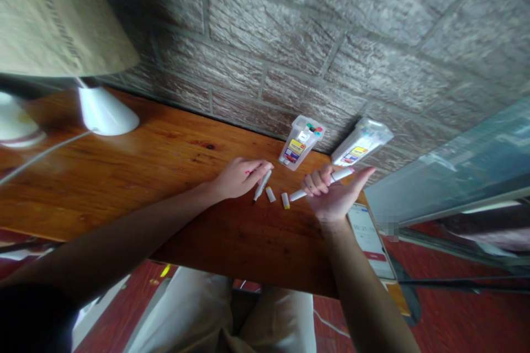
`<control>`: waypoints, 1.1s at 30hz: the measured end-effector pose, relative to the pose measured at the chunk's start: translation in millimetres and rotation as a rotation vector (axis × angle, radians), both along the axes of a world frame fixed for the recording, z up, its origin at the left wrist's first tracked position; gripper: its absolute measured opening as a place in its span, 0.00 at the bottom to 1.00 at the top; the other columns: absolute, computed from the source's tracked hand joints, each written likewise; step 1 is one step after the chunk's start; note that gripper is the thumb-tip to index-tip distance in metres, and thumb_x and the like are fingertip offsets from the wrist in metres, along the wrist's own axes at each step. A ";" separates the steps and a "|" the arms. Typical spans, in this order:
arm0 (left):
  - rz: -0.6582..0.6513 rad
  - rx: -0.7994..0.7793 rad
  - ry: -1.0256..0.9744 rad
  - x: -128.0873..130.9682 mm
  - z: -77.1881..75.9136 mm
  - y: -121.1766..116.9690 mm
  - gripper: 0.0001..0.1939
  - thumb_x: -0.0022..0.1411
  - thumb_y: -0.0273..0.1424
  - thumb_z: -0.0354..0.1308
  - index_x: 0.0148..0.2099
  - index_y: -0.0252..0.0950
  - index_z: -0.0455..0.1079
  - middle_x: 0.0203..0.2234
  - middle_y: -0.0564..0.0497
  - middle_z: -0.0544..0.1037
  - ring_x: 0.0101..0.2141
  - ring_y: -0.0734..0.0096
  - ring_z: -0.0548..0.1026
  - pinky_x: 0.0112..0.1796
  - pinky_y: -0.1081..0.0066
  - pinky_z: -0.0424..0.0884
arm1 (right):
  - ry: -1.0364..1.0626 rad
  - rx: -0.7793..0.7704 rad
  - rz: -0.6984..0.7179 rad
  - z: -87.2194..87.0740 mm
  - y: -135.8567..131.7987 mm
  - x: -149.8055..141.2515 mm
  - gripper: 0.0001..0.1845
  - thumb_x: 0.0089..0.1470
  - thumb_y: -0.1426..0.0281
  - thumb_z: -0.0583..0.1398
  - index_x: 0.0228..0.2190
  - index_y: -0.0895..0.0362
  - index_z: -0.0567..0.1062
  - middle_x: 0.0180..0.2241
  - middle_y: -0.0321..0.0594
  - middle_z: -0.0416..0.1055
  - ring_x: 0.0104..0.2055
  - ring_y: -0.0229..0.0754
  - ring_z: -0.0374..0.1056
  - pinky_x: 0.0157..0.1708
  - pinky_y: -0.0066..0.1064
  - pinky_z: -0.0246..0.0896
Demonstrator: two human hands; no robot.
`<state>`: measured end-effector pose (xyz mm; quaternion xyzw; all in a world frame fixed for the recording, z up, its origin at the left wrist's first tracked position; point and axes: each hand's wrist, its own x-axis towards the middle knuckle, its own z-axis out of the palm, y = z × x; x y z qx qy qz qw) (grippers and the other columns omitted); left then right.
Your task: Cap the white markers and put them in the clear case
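My left hand (240, 177) rests low over the wooden table with its fingers closed around the upper part of a white marker (262, 187). That marker slants down, its dark tip uncovered near the tabletop. To the right, my right hand (333, 194) is turned palm up, its fingers curled round another white marker (342, 174) and its thumb stretched out. Both ends of this marker show beyond the fingers. Between the hands lie two loose caps: a white cap (270, 194) nearer the left hand, and a white cap with a yellow end (285, 200).
Against the brick wall stand a clear marker case (298, 146) with a few coloured ends showing and a fuller marker case (361, 142). A phone (370, 242) with a running timer lies at the right edge. A lamp (106, 111) occupies the left side.
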<state>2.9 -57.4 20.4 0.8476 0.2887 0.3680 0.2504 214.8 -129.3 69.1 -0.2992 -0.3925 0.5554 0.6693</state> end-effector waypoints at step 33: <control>0.016 -0.010 -0.030 1.6 0.0 -2.2 0.17 0.74 0.38 0.47 0.42 0.37 0.76 0.27 0.52 0.81 0.29 0.73 0.79 0.32 0.76 0.69 | -0.157 0.115 -0.534 -14.8 14.2 16.1 0.18 0.54 0.51 0.66 0.29 0.54 0.77 0.23 0.29 0.69 0.19 0.29 0.60 0.18 0.23 0.56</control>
